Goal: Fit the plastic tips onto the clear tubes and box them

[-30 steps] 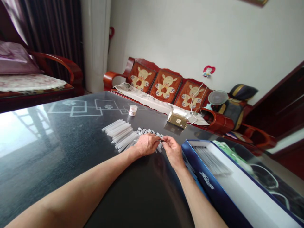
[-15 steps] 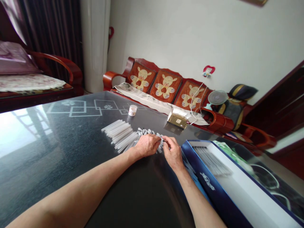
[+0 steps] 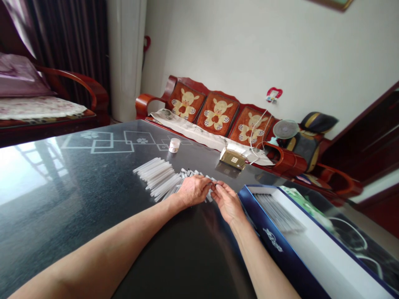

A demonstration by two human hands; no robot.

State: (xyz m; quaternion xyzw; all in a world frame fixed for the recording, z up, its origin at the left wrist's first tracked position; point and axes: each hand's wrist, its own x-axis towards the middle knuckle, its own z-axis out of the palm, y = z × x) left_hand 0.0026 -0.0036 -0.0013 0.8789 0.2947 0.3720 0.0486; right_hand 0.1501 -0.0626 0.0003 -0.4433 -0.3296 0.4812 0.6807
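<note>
Shows, relative to half a second earlier, a slight turn of the right hand (image 3: 229, 202), with the left hand (image 3: 195, 191) almost unmoved. Depicts both hands narrowed to a fingertip pinch on a small dark piece (image 3: 213, 184), too small to identify, over the glossy bench (image 3: 93, 187). Groups grey-and-white pen parts (image 3: 188, 171) just beyond the left hand, and translucent pen barrels (image 3: 156, 174) farther left. Includes, at right, an open blue box (image 3: 293, 265) containing dark-ended tubes (image 3: 279, 211).
</note>
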